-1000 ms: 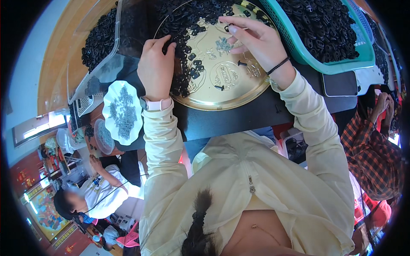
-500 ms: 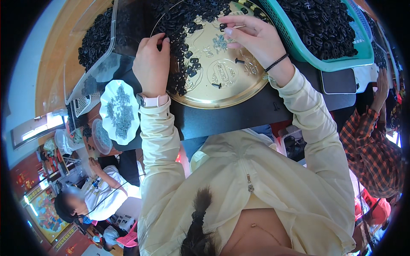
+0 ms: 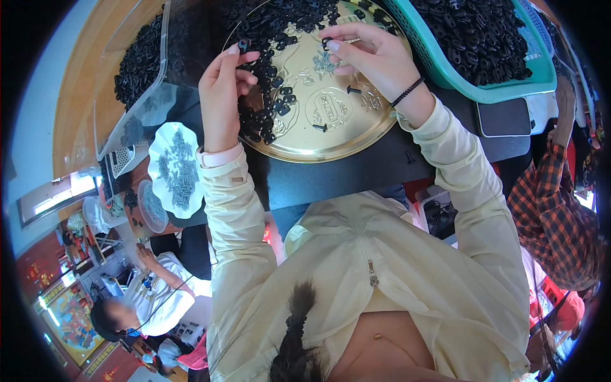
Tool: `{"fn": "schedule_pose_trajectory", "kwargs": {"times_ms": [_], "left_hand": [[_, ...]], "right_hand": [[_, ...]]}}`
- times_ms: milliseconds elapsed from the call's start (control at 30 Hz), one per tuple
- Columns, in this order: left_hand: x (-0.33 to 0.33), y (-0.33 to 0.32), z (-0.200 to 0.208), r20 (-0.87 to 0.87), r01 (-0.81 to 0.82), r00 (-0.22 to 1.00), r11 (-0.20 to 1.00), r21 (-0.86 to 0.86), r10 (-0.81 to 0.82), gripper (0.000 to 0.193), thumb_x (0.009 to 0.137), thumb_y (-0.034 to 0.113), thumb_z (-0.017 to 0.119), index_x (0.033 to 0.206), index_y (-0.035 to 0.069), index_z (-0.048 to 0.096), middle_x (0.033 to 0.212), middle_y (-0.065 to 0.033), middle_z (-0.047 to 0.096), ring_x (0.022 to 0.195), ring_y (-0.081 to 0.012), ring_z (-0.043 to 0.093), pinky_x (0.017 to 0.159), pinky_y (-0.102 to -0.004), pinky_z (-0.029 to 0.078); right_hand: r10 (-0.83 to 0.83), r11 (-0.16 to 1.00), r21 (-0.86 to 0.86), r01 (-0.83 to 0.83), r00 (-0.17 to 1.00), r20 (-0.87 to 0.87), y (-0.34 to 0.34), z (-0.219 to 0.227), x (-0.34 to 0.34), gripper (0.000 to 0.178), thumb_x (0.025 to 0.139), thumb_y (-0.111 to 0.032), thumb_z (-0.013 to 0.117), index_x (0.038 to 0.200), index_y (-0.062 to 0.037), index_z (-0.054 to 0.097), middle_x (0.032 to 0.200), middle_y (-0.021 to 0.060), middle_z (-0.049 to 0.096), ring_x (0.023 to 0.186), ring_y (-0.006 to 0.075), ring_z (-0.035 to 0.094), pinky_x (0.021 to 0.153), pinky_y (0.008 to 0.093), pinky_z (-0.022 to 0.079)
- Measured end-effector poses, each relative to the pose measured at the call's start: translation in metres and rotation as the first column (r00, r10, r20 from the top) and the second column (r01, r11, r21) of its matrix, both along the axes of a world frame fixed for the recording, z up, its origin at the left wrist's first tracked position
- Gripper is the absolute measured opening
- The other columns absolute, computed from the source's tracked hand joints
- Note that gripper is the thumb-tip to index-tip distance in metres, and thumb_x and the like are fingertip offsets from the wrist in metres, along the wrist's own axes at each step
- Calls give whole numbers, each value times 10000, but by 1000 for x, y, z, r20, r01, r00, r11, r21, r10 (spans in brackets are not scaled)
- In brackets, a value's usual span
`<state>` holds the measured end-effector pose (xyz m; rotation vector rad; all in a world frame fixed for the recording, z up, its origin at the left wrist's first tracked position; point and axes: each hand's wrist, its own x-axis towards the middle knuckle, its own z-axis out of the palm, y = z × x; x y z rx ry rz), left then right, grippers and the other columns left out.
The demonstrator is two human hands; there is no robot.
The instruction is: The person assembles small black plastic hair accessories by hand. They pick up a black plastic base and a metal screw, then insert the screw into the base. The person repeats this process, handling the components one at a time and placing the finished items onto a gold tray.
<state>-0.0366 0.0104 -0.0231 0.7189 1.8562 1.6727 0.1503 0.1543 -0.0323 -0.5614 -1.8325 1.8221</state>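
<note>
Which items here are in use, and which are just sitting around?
In use: left hand pinching a small black part; right hand holding another black part; gold round tray.
Lying about: teal basket, white scalloped dish, clear bin.

Bright daylight, sharp, fisheye-bent edges

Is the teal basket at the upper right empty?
No, the teal basket is heaped with small black parts, much like those spread on the round gold tray beside it.

Bare tray centre [image 3: 331, 121]; black pieces [image 3: 267, 38] around.
</note>
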Motion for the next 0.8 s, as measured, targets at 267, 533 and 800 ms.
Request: {"fn": "schedule_pose_trajectory", "kwargs": {"times_ms": [267,533,800], "left_hand": [[23,5,6,323,223,908,961,164,-266,240,916,197,562,1067,16,608,997,-120,674,693,-86,618,533,-178,440],[47,12,3,240,227,937,965,133,-253,315,880,212,624,1128,17,609,975,-77,682,658,-57,574,522,-160,414],[51,13,5,223,219,946,970,105,-237,273,873,243,636,1021,16,674,926,-45,689,590,-26,507,501,-157,371]], "right_hand": [[44,995,-88,-46,999,-30,-1,-2,0,279,893,-167,604,1144,-45,592,1012,24,624,875,101,617,749,229,530],[45,998,-37,-47,998,-34,-1,-4,1,278,875,-182,633,1106,-28,631,975,21,625,840,89,612,722,221,537],[41,997,-63,-46,996,-81,-1,-4,1,265,869,-167,639,1095,-28,639,988,29,636,845,85,607,729,223,533]]}}
